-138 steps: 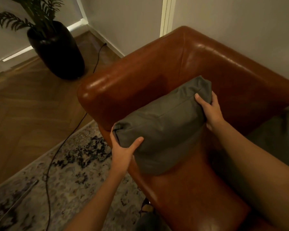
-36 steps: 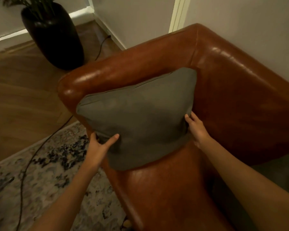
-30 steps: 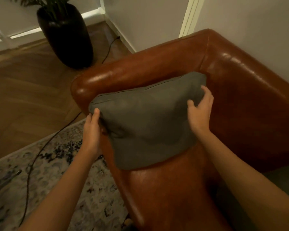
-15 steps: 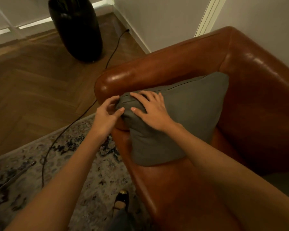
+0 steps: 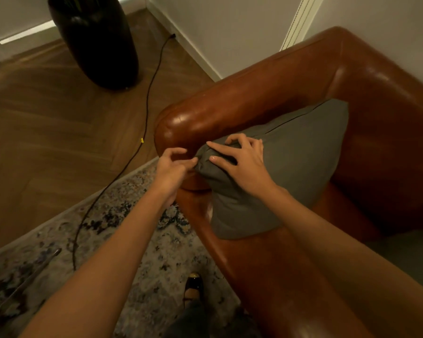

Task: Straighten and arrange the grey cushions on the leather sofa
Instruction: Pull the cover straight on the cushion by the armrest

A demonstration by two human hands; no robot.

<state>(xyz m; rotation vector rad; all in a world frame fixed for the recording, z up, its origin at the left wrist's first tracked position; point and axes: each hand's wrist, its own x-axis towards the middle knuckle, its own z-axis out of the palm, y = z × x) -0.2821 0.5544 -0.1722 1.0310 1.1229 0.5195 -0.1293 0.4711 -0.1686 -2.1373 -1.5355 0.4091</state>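
left hand [image 5: 174, 170]: bare, no ring or watch visible
right hand [image 5: 242, 163]: bare, short pale nails, no ring or bracelet visible
forearms: uncovered from wrist to frame edge, no sleeve in view
shoe [image 5: 193, 287]: glossy black toe, thin dark strap across the foot, open top
trouser leg [image 5: 191, 320]: dark fabric at the bottom edge, colour hard to tell in the dim light
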